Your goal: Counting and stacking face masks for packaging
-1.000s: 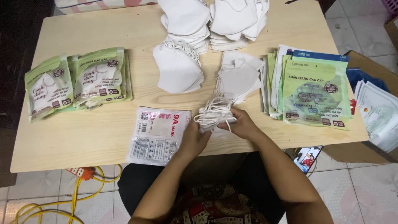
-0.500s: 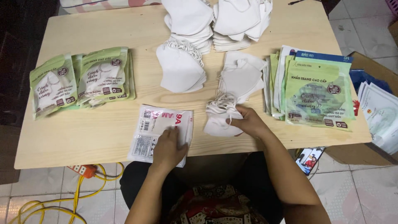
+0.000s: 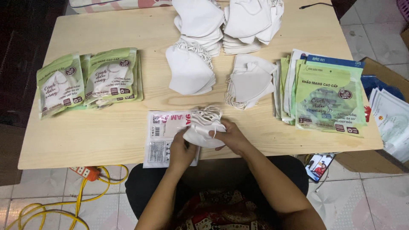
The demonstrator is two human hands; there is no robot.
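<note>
Both hands have come together since half a second ago: right hand brought the bundle of white masks over to the flat clear pouch, left hand closed on pouch edge and masks. Step looks like bagging; next needs the pouch mouth opened, bench edge close.

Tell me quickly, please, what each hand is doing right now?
Left hand: closed on the folded white masks, over the clear packet.
Right hand: closed on the same masks.
</note>
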